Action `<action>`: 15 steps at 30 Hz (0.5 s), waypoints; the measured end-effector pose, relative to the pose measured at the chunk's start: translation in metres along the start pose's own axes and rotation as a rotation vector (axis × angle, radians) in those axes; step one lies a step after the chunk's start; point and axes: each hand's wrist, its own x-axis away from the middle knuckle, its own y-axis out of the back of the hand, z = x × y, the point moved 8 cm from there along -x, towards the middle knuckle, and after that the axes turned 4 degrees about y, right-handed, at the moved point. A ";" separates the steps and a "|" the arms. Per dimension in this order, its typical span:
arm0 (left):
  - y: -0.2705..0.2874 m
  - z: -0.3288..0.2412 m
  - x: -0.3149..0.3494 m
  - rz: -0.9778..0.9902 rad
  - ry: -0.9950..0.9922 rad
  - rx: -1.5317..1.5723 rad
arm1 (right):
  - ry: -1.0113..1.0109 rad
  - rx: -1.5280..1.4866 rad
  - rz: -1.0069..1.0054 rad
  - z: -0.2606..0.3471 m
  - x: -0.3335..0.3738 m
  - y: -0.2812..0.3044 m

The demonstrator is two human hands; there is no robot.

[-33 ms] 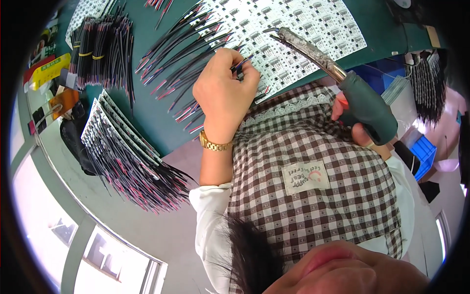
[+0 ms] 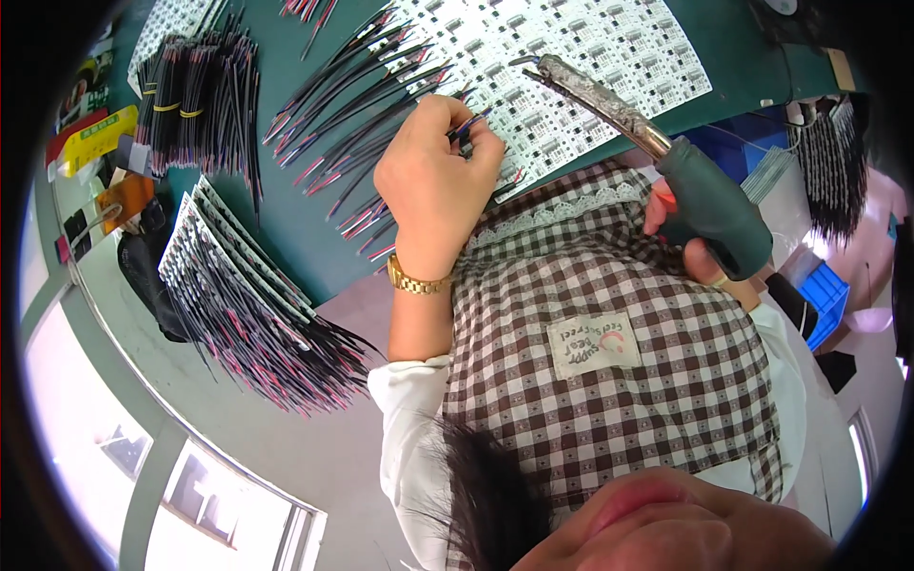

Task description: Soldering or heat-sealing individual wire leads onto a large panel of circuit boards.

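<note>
My left hand (image 2: 433,171), with a gold watch at the wrist, is closed in a pinch at the left edge of a white sheet of circuit boards (image 2: 571,76). Its thumb and forefinger hold a thin dark wire (image 2: 471,124) over the boards. My right hand (image 2: 703,263) is wrapped round the dark green handle of a soldering iron (image 2: 716,202), which hides most of the fingers. The iron's crusted metal shaft points up and left, its tip above the sheet. Several black wires with red and blue ends (image 2: 352,105) fan out from the sheet's left edge.
Banded bundles of black wires (image 2: 186,105) lie at the left on the green table (image 2: 286,228). Wired board sheets (image 2: 238,257) hang over the table's left edge. More wired boards (image 2: 828,162) hang at the right, near a blue crate (image 2: 821,300).
</note>
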 end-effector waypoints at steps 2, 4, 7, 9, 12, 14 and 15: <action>-0.002 0.001 0.000 0.037 0.040 -0.019 | -0.044 0.008 -0.017 -0.003 0.006 0.001; -0.007 -0.003 -0.003 0.140 0.064 -0.052 | -0.088 0.016 -0.034 -0.012 0.015 0.007; -0.003 0.000 -0.015 0.204 0.020 -0.002 | -0.043 -0.033 0.011 -0.028 0.023 0.002; -0.004 0.001 -0.023 0.293 0.020 0.002 | -0.120 -0.079 0.018 -0.037 0.025 0.000; -0.012 0.007 -0.030 0.413 0.002 -0.009 | -0.151 -0.049 0.058 -0.037 0.023 -0.003; -0.014 0.006 -0.030 0.425 -0.038 0.046 | -0.160 -0.046 0.049 -0.036 0.025 -0.003; -0.014 0.006 -0.031 0.426 -0.039 0.045 | -0.167 -0.043 0.042 -0.036 0.025 -0.002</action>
